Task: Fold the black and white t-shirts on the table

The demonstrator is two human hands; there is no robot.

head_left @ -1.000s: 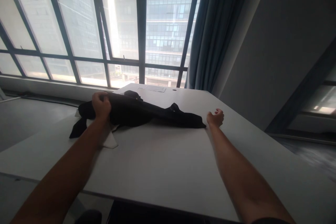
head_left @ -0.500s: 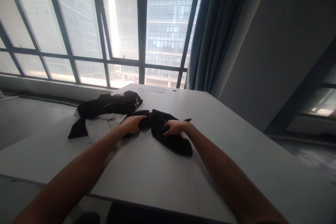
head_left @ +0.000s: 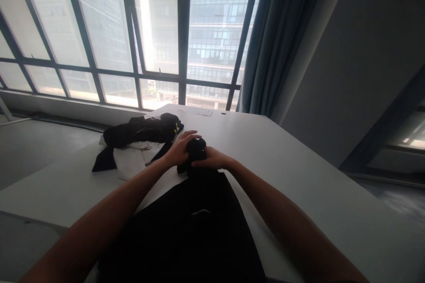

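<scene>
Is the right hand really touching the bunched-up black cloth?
Touching. The head view shows the right hand against the side of the bunched-up black cloth, with its thumb lying across the front of it.

Hazy daylight pours through the window (head_left: 159, 31), dim room before it.
Glare whitens its panes; right of it, the wall (head_left: 361, 75) sinks into shadow. Below, black cloth (head_left: 198, 152) loses detail, slightly soft.
</scene>
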